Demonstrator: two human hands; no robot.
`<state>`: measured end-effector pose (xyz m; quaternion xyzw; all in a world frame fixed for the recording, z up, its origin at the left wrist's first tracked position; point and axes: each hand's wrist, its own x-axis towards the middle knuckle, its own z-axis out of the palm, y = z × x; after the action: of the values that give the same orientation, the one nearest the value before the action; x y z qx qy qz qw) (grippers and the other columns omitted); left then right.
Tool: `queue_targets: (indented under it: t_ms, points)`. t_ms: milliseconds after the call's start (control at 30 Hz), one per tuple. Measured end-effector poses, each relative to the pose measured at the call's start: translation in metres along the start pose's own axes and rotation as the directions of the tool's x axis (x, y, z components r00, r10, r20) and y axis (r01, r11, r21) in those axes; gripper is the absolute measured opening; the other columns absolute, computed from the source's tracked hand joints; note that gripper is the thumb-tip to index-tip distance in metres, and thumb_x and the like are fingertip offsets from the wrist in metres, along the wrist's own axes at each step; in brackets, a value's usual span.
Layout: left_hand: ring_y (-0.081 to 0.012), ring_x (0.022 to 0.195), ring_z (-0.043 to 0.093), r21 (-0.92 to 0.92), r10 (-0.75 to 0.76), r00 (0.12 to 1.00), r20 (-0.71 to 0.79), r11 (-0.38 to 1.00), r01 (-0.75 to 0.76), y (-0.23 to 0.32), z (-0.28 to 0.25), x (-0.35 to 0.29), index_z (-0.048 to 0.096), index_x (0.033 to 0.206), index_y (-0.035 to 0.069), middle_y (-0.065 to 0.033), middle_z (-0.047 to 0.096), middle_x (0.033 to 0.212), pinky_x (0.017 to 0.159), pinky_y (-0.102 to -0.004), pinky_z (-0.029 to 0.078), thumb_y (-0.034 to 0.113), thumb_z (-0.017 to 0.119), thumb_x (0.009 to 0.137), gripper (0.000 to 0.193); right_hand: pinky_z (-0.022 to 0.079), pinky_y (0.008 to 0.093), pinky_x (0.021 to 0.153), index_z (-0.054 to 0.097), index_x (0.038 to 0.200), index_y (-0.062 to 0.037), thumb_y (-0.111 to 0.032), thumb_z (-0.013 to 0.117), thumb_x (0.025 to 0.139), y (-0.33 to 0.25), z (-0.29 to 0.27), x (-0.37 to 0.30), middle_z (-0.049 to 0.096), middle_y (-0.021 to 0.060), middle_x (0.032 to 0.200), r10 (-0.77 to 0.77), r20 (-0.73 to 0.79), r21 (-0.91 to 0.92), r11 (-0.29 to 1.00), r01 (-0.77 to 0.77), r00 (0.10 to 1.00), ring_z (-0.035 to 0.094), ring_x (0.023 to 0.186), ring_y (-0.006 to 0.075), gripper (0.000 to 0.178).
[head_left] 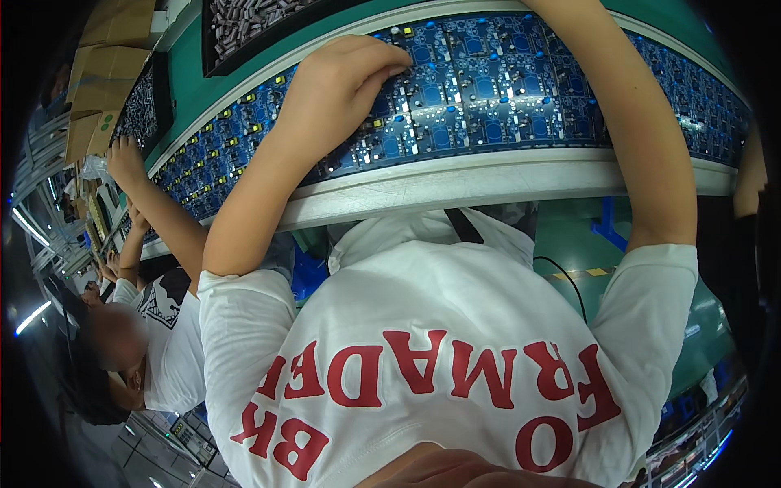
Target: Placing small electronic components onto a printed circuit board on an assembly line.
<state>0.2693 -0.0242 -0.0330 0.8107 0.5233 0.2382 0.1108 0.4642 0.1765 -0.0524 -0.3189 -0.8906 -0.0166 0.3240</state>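
Blue circuit boards (pixel 496 122) lie in a long row in front of me, carrying small yellow, white and blue components. Over their far part is my left hand (pixel 342 81), thumb and forefinger pinched together near the boards' far edge. Whatever sits between those fingertips, if anything, is too small to make out. My right forearm (pixel 643 122) reaches across the boards to the top of the picture, where the hand itself is cut off.
A pale metal rail (pixel 455 175) borders the boards on my side. Beyond them stands a black tray (pixel 207 49) of small cylindrical parts (pixel 248 23). Cardboard boxes (pixel 102 77) are at far left. A co-worker's arm (pixel 171 207) reaches in from the left; another person's arm (pixel 750 175) shows at right.
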Motion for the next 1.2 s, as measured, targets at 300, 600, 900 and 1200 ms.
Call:
queue_targets:
  t_ms: [300, 600, 900, 1200]
  points:
    - [-0.0297, 0.095, 0.07, 0.21, 0.234, 0.97, 0.07, 0.947, -0.243, 0.008, -0.005, 0.005, 0.075, 0.108, 0.009, -0.01, 0.074, 0.097, 0.081, -0.0401, 0.057, 0.0, 0.072, 0.084, 0.026, 0.052, 0.0471, 0.085, 0.069, 0.087, -0.0008, -0.011, 0.063, 0.089, -0.008, -0.027, -0.006, 0.068, 0.0186, 0.091, 0.041, -0.041, 0.088, 0.995, -0.037, 0.998, 0.065, 0.094, 0.0382, 0.012]
    - [-0.027, 0.09, 0.068, 0.097, -0.32, 0.912, -0.257, 0.93, 0.353, -0.058, -0.062, 0.054, 0.073, 0.11, 0.0, -0.015, 0.071, 0.094, 0.081, -0.0368, 0.054, 0.009, 0.073, 0.09, 0.023, 0.05, 0.0406, 0.078, 0.069, 0.094, -0.0033, -0.016, 0.074, 0.088, -0.087, -0.063, -0.056, 0.065, 0.0092, 0.086, -0.066, 0.396, 0.51, 0.845, -0.159, 0.916, 0.064, 0.084, 0.0296, 0.015]
    - [-0.041, 0.1, 0.065, 0.471, -0.175, 0.965, -0.197, 0.846, 0.25, -0.121, -0.045, 0.07, 0.075, 0.1, 0.001, -0.0223, 0.07, 0.098, 0.09, -0.0493, 0.052, 0.015, 0.069, 0.087, 0.02, 0.053, 0.045, 0.083, 0.073, 0.092, -0.0063, -0.017, 0.071, 0.089, -0.096, -0.048, -0.066, 0.068, 0.0091, 0.088, -0.086, 0.42, 0.335, 0.94, -0.066, 0.904, 0.066, 0.092, 0.0315, 0.012]
    - [-0.0357, 0.092, 0.071, 0.118, -0.149, 0.945, -0.291, 0.975, 0.189, -0.042, -0.054, 0.052, 0.074, 0.106, -0.001, -0.0213, 0.073, 0.098, 0.084, -0.0396, 0.056, 0.007, 0.072, 0.088, 0.021, 0.052, 0.0456, 0.082, 0.072, 0.091, -0.0054, -0.016, 0.07, 0.089, -0.093, -0.048, -0.07, 0.067, 0.0097, 0.086, -0.111, 0.371, 0.304, 0.952, -0.007, 0.922, 0.066, 0.089, 0.0319, 0.011]
